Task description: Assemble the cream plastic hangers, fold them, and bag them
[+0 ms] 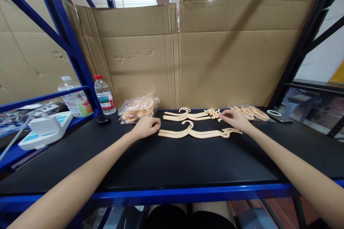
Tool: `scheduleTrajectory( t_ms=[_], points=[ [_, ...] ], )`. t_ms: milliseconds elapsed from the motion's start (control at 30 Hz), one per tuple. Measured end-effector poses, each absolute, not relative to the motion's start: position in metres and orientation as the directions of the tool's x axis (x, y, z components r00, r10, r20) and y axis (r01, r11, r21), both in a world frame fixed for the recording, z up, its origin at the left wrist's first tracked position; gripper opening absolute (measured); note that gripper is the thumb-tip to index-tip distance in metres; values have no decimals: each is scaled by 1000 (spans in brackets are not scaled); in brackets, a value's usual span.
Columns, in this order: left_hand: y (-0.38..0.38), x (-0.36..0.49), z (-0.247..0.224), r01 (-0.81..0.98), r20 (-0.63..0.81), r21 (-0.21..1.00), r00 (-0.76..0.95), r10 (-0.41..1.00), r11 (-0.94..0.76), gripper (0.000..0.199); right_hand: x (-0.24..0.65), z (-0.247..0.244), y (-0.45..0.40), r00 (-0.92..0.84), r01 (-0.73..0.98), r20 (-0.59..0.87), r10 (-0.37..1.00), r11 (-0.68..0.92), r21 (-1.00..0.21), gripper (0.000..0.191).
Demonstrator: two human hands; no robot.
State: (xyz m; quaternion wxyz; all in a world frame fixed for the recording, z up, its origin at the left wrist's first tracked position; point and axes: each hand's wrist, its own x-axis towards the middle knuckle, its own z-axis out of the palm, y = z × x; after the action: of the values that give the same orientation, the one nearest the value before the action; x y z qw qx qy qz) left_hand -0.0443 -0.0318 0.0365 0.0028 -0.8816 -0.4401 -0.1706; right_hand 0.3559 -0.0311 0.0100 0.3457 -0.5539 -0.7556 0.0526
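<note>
One blue metal beam (188, 195) runs along the near edge of the smooth black tabletop (172, 164), and farther in than that lies a cream, plastic-looking front hanger (202, 135). Its two bowed arms meet below a curled hook (which points away from the person), with a thin, wavy cream piece (233, 130) at its right end.

Just beside the front hanger's left end rests the bare left hand (146, 127), fingers curled inward and nothing visible in them; whether the tips meet, I cannot tell. Beyond the front hanger's right end, the bare right hand (238, 120) has thumb and forefinger drawn close together at a loose heap of small cream pieces (214, 113); whether they pinch one is too small to make out.

Right behind the front hanger lies a similar cream rear hanger (173, 117). The step in hand looks like picking or sorting among the small pieces; the next move would call for a fine fingertip grip on a single piece, leaving its neighbours undisturbed.

Farther back than the front hanger sit a clear bag of flat cream parts (141, 109) to its left and a clear bag of cream sticks (249, 112) to its right, before tall brown cardboard sheets (228, 53).
</note>
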Motion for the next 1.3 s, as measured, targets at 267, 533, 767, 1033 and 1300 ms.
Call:
scheduleTrajectory(
  t_ms=[267, 533, 767, 1033, 1300],
  points=[
    [-33, -43, 33, 788, 354, 130, 530, 771, -601, 18, 359, 8, -29, -111, 812, 495, 862, 366, -455, 36],
    [-33, -44, 34, 817, 424, 93, 485, 765, -569, 15, 361, 8, -27, -83, 824, 509, 857, 347, -449, 35],
    [-32, -44, 34, 816, 440, 91, 481, 758, -570, 20, 373, 4, -19, -82, 841, 495, 865, 327, -431, 31],
    [-32, -44, 29, 773, 437, 147, 509, 742, -617, 13, 392, -4, -4, -112, 886, 471, 875, 303, -352, 32],
    [-14, -40, 12, 748, 475, 215, 481, 736, -628, 31, 397, -14, 8, -196, 897, 479, 855, 354, -264, 32]
  ],
)
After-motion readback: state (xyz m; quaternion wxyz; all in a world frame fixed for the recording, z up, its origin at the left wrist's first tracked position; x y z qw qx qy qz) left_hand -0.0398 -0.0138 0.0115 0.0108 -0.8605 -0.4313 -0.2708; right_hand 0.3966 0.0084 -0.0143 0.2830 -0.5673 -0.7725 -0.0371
